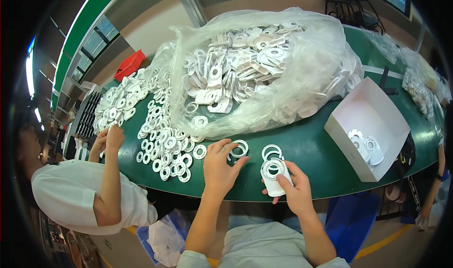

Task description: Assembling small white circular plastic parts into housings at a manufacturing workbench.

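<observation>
- Any lettering is too small to tell.
- Right hand (298, 188) clamps white plate (272, 189).
- Left hand (221, 168), fingers apart, beside white ring (246, 148).
- Plastic bag (314, 70), box (351, 145) crowd bench (304, 148).

1. Wearer's hands: two, the left hand (219, 171) and the right hand (298, 187).
2. Ring-holed white plate (272, 189) in the right hand: one visible on top.
3. Loose white rings near the hands: two, one by the left fingers (246, 148), one just beyond the held plate (271, 146).
4. Heaped white rings (165, 141): dozens, overlapping, no exact count possible.
5. Large clear plastic bag (278, 123): one, its white plates (262, 56) too many to count.
6. White box (344, 143): one, at least two plates (375, 151) inside.
7. Red plastic bin (130, 64): one.
8. Blue bins (351, 221): two.
9. Co-workers (80, 192): two, partly visible.
</observation>
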### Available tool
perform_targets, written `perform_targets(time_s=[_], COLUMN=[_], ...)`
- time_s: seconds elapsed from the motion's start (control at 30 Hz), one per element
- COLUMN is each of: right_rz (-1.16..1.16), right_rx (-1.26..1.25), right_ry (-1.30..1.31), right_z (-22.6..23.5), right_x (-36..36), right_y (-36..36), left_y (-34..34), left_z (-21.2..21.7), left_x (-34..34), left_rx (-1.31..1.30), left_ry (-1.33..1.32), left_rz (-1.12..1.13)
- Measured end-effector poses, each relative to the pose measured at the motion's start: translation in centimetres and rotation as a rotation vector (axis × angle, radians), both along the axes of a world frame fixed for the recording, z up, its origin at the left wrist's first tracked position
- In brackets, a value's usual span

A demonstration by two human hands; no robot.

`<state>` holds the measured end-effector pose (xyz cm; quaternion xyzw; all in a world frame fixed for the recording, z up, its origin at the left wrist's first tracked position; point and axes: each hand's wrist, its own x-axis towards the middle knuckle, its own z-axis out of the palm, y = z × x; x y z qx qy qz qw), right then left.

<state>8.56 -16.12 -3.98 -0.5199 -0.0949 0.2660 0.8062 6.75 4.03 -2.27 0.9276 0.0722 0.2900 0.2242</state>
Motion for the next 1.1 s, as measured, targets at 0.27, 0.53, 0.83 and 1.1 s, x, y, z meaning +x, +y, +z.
perform_targets(time_s=[0.27,0.53,0.83,1.1], right_rz=[0.015,0.148,0.219,0.218], right_rx=[-0.002,0.023,0.089,0.084], right_ry=[-0.003,0.114,0.136,0.133], right_z=[0.3,0.4,-0.5,-0.2], right_x=[-0.2,0.4,0.9,1.1], right_y=[-0.2,-0.5,-0.8,-0.9], left_y=[0.6,-0.6,-2.2,-3.0], left_z=[-0.2,3.1,1.9,1.6], left_x=[0.1,1.2,2.1,1.8], left_rx=[-0.534,-0.574,-0.505,-0.487], left_ry=[-0.046,0.161,0.185,0.161], left_rz=[-0.044,-0.396,-0.522,-0.496])
